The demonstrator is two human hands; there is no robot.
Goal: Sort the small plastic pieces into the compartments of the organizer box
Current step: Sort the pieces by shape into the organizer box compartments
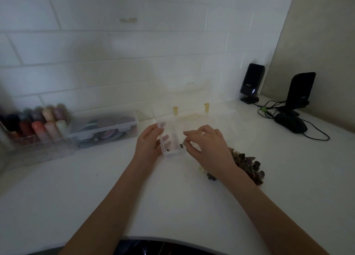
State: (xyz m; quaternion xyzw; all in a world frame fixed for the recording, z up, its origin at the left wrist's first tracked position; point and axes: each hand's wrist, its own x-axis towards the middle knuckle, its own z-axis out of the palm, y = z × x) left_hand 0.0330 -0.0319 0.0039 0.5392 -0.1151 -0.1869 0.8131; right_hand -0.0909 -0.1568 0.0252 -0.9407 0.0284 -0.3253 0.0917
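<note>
Left hand (148, 142) grips the box (170, 137) to steady it; right hand (206, 144) hovers beside it, fingertips curled, pinch unclear, pile of pieces (247, 165) behind its wrist.

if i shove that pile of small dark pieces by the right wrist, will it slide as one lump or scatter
Probably scatter: the pile of small pieces looks loose and irregular, with strays already lying apart from it. The pieces seem light, and the white countertop looks smooth, so they would likely skid. Their exact shapes are too blurred to judge rolling.
</note>
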